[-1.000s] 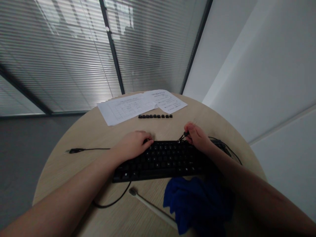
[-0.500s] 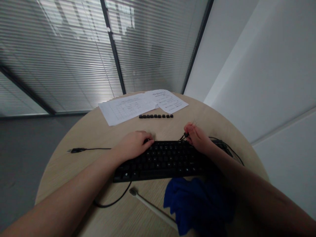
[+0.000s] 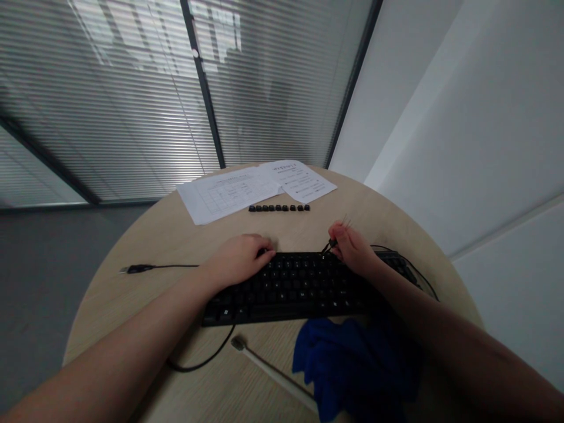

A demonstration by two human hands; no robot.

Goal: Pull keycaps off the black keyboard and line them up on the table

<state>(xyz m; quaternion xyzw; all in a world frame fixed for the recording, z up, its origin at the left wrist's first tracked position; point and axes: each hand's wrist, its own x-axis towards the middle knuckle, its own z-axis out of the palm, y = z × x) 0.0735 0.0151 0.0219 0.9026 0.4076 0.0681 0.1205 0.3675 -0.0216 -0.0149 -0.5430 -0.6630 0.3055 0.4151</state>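
Note:
A black keyboard [image 3: 282, 292] lies across the table in front of me. My left hand [image 3: 241, 257] is closed over its far left edge, fingers curled behind it and thumb along the top row. Above the right part of the far edge, my right hand [image 3: 351, 249] pinches a small keycap puller [image 3: 326, 247] with a dark grip. The puller's lower end reaches down to the top row of keys, and thin wires stick up past my fingers. Several removed keycaps [image 3: 278, 208] stand in a row beyond the keyboard.
Printed sheets [image 3: 229, 191] lie at the table's far side. A USB plug [image 3: 137, 268] on a black cable is at the left. Nearer me are a toothbrush [image 3: 273, 372] and a crumpled blue cloth [image 3: 348, 364]. The round wooden table [image 3: 110, 317] ends near a wall at right.
The puller's lower end has shifted slightly right and down onto the top key row. My left hand stays on the keyboard's edge.

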